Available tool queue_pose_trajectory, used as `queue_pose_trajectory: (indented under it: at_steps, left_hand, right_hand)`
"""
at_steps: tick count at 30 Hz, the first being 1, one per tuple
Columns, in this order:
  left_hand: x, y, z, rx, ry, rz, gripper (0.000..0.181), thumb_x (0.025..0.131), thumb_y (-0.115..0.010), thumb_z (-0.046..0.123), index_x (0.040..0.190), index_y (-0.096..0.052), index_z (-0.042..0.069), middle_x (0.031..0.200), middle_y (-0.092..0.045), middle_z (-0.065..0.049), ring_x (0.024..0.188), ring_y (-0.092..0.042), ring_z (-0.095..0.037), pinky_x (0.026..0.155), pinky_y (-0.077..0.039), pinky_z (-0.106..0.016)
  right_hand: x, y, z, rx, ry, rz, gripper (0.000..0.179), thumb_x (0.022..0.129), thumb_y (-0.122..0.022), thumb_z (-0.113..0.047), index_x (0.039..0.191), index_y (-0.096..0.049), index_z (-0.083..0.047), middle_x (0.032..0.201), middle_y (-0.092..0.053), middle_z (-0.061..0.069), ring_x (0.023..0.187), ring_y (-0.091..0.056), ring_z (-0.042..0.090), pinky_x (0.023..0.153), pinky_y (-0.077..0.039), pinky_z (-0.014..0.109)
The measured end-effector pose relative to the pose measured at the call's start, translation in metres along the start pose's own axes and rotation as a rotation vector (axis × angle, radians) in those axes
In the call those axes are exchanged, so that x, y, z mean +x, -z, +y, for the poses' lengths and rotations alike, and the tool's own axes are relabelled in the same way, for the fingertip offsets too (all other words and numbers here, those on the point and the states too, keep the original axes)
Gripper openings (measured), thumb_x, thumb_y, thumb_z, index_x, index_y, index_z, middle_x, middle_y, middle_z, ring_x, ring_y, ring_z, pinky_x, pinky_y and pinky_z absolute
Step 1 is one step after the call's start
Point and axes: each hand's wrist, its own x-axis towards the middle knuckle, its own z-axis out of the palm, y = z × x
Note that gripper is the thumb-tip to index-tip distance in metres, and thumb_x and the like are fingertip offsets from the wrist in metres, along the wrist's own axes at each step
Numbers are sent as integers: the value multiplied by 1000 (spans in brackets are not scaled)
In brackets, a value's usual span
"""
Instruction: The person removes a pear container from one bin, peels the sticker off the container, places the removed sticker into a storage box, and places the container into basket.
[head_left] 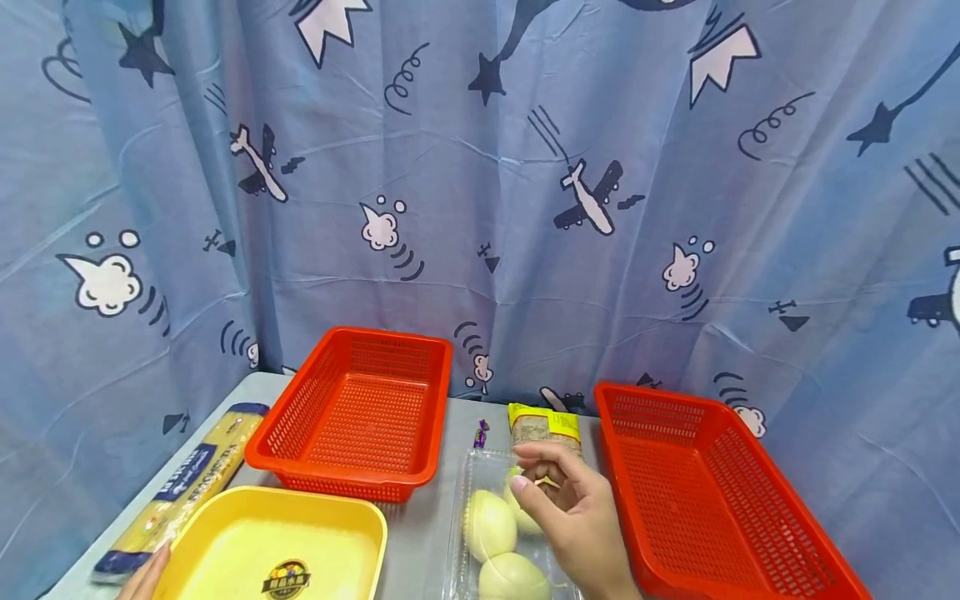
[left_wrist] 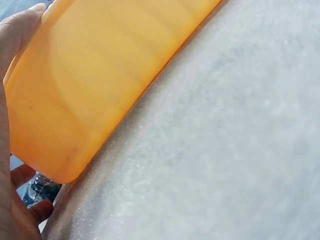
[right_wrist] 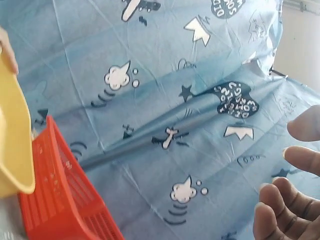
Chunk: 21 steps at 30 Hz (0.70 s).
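My left hand (head_left: 146,573) grips the left rim of a yellow plastic tub (head_left: 225,542) with a round label inside. In the left wrist view, the thumb lies along the tub's edge and the fingers curl below its corner. Over a clear plastic box (head_left: 459,533) hovers my right hand (head_left: 581,521), fingers loosely bent, nothing between them. Pale yellow-green round fruits (head_left: 491,525) lie in that box, partly hidden by this hand. The right wrist view shows the fingers (right_wrist: 295,160) spread apart from the thumb against the curtain.
A red basket (head_left: 375,408) stands behind the tub, another red basket (head_left: 697,483) at the right. Along the left edge lies a long pasta packet (head_left: 187,483). A purple-wrapped candy (head_left: 481,434) and a yellow packet (head_left: 543,423) lie behind the box. A blue patterned curtain (head_left: 465,167) closes the back.
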Motion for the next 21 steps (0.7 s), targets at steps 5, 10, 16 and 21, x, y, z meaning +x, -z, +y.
queue_pose_trajectory:
  at_steps: [5, 10, 16, 21]
  left_hand:
    - [-7, 0, -6, 15, 33, -14, 90, 65, -64, -14, 148, -34, 2, 152, -27, 17, 134, -25, 3, 103, -17, -9]
    - [-1, 3, 7, -3, 70, -16, 90, 66, -65, -15, 149, -35, 6, 150, -28, 17, 133, -26, 3, 102, -17, -8]
    - [17, 8, 38, -25, 68, -3, 101, 65, -64, -15, 152, -31, 23, 150, -28, 20, 132, -26, 4, 102, -17, -8]
    - [25, 9, 52, -33, 58, 10, 102, 66, -62, -17, 151, -30, 29, 149, -28, 21, 131, -27, 5, 101, -17, -7]
  right_hand:
    - [-1, 11, 9, -34, -41, 68, 33, 82, -67, 13, 112, -63, 1, 94, -59, 15, 80, -59, 22, 65, -53, 27]
    - [-1, 21, 20, -51, -86, 113, 34, 81, -67, 13, 113, -63, 1, 94, -57, 17, 81, -58, 21, 66, -52, 25]
    - [-3, 31, 32, -125, -208, 165, 36, 82, -68, 11, 115, -63, -3, 97, -57, 15, 83, -58, 22, 68, -53, 27]
    - [-6, 39, 43, -155, -260, 177, 37, 84, -69, 7, 118, -61, -4, 101, -55, 18, 86, -56, 24, 70, -52, 27]
